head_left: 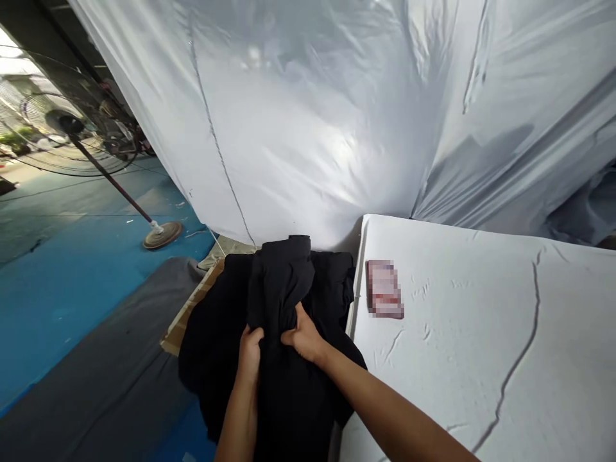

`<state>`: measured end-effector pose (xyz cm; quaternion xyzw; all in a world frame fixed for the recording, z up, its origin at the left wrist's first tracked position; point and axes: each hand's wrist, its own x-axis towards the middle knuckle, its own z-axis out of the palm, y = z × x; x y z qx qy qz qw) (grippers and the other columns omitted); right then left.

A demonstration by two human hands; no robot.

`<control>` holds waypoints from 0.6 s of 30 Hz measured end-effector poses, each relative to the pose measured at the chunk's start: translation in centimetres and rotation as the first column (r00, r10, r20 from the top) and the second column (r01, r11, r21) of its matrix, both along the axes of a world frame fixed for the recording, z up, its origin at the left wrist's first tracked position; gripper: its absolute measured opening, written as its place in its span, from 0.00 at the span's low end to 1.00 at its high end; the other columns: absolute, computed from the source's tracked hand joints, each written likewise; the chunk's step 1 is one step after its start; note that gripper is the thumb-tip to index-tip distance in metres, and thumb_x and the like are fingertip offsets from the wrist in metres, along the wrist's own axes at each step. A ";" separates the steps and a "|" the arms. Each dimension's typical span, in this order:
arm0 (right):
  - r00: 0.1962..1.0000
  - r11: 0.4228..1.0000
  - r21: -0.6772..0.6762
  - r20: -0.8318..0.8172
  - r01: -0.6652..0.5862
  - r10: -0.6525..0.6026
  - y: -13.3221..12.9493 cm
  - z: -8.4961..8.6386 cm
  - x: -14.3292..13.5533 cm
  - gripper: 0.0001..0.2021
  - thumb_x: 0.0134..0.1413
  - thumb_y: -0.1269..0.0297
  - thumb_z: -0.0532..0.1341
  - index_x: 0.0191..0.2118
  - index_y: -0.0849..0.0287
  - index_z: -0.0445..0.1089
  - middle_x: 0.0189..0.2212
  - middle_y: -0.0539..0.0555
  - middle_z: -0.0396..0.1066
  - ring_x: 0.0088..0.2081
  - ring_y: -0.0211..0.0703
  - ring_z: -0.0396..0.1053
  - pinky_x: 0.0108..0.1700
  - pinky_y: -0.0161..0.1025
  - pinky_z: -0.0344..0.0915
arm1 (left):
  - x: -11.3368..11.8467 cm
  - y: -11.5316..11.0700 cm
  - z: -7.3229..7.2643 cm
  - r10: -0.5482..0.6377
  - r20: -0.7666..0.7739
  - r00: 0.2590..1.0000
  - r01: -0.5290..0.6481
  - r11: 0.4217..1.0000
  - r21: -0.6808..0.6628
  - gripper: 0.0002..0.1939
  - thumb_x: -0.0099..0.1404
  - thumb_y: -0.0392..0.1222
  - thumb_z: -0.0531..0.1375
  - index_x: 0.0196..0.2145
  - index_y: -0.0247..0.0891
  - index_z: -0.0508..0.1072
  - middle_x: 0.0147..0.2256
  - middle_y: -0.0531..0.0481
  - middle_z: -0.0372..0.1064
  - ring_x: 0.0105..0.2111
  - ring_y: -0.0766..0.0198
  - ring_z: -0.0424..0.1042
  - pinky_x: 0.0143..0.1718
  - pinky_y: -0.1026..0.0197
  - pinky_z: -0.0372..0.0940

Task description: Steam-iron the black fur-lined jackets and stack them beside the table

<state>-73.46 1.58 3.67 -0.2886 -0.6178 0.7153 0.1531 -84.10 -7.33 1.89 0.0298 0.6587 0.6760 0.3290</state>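
Note:
A bunched length of black cloth (282, 276) lies in front of me, its upper end folded into a thick upright roll. My left hand (250, 350) grips its left side, thumb on top and the other fingers mostly hidden. On the right side my right hand (304, 335) pinches the same cloth, with some fingers tucked behind a fold. Beneath and around it spreads more black fabric (212, 333), which rests over a cardboard box (190, 311). I cannot tell whether the cloth is a finished garment.
To the right stands a white-topped surface (447, 366) with a wavy dark line and a blurred pinkish packet (385, 289). White plastic sheeting (298, 128) rises behind. Dark grey fabric (106, 366) lies on the blue floor (58, 282) at left, near a standing fan (161, 234).

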 end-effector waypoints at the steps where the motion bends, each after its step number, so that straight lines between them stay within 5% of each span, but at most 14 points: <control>1: 0.995 0.999 -0.049 -0.095 -0.005 0.000 -0.9 1.0 0.5 0.44 0.31 0.73 0.57 0.60 0.54 0.44 0.38 0.49 0.66 0.32 0.37 0.65 0.33 0.36 0.62 | 0.7 -0.8 1.3 0.024 -0.024 0.999 -0.024 0.999 0.030 0.13 0.38 0.36 0.56 0.27 0.36 0.71 0.20 0.58 0.65 0.22 0.67 0.65 0.24 0.66 0.60; 6: 0.908 0.984 -0.180 -0.414 -0.008 -0.068 -4.2 7.3 3.6 0.39 0.28 0.75 0.56 0.55 0.56 0.53 0.36 0.48 0.68 0.33 0.37 0.65 0.33 0.34 0.62 | 4.4 -3.5 8.9 0.071 -0.236 0.969 -0.046 0.993 0.110 0.13 0.40 0.35 0.56 0.27 0.36 0.71 0.21 0.58 0.65 0.21 0.70 0.62 0.22 0.69 0.58; 11: 0.820 0.979 -0.145 -0.537 0.141 -0.198 -4.5 11.9 10.0 0.24 0.30 0.74 0.58 0.41 0.58 0.65 0.34 0.49 0.71 0.38 0.42 0.67 0.45 0.41 0.62 | 11.1 -2.8 17.3 -0.056 -0.563 0.825 0.202 0.959 0.200 0.18 0.44 0.34 0.54 0.34 0.35 0.73 0.29 0.53 0.70 0.31 0.63 0.68 0.31 0.64 0.64; 15: 0.734 0.927 -0.056 -0.594 0.371 -0.330 -3.9 14.7 20.2 0.14 0.32 0.68 0.61 0.33 0.59 0.69 0.29 0.50 0.72 0.36 0.47 0.69 0.43 0.44 0.64 | 20.8 -0.7 23.4 -0.230 -0.798 0.557 0.588 0.788 0.184 0.23 0.47 0.33 0.53 0.42 0.35 0.71 0.36 0.51 0.71 0.39 0.57 0.68 0.41 0.59 0.64; 18: 0.590 0.744 0.023 -0.625 0.667 -0.510 -3.8 17.4 30.7 0.13 0.31 0.67 0.62 0.32 0.59 0.70 0.29 0.51 0.73 0.36 0.49 0.69 0.44 0.45 0.64 | 30.5 1.3 26.8 -0.204 -0.909 0.363 0.778 0.603 0.175 0.27 0.49 0.32 0.52 0.49 0.37 0.67 0.43 0.50 0.69 0.45 0.58 0.66 0.46 0.59 0.62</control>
